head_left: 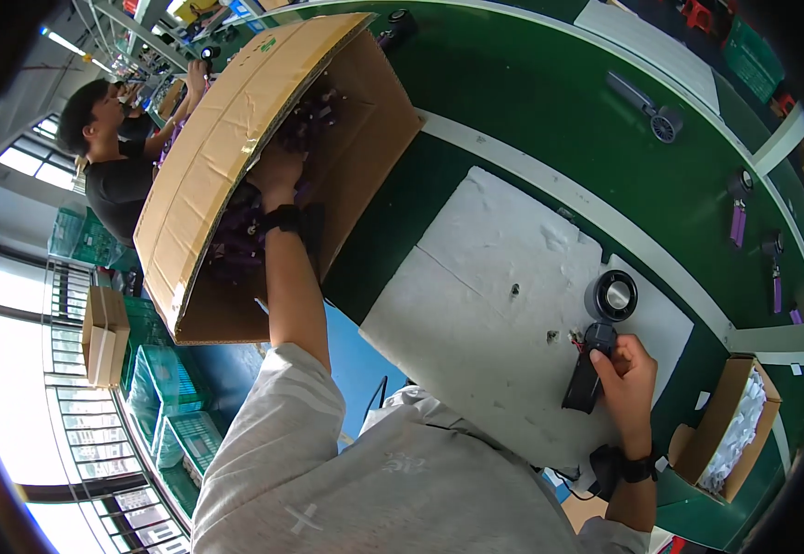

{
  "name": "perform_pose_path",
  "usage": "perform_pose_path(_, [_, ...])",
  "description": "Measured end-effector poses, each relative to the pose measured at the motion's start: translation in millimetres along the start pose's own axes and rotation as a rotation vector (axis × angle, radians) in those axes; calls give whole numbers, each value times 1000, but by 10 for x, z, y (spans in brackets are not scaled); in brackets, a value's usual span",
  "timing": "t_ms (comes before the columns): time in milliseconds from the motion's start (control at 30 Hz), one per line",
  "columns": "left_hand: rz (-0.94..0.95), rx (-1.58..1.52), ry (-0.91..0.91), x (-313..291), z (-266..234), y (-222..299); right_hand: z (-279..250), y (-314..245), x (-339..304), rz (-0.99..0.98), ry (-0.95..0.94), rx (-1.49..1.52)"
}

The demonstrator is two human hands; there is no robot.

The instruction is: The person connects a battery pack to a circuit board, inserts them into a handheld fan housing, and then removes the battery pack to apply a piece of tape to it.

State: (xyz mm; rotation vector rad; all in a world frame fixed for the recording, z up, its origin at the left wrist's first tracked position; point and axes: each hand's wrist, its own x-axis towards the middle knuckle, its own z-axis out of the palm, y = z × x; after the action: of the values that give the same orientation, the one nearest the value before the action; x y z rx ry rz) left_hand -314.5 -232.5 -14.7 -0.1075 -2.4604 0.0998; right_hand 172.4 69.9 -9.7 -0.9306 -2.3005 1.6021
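Note:
My left hand (277,174) reaches into a large cardboard box (208,157) tilted toward me. Its fingers are hidden among several purple and black parts (240,235) inside. On a white foam pad (476,268), my right hand (630,369) is closed around the upper end of a black handheld fan (586,380). The fan's round head (612,295), with a silver centre, points away from me. Small red wires show at its side, next to my thumb.
Beyond a pale rail lie a grey handheld fan (642,103) and purple-handled fans (740,210) on the green surface. At right stands a small carton (730,434) of white pieces. A co-worker (111,157) is at far left, near green crates (180,374).

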Motion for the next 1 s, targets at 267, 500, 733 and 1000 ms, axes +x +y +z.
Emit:
perform_pose_path(267, [64, -210, -76, 177, 321, -295, 23, 58, -1, -42, 22, 28])
perform_pose_path(500, [64, -843, 93, 54, -114, 39, 6, 30, -16, -8, 24, 59])
perform_pose_path(733, [-110, -1947, -992, -844, -1766, 1209, -13, 104, -16, -83, 66, 155])
perform_pose_path(1000, [681, -1935, -1585, -1852, -2763, 2099, -84, 95, -25, -107, 75, 669])
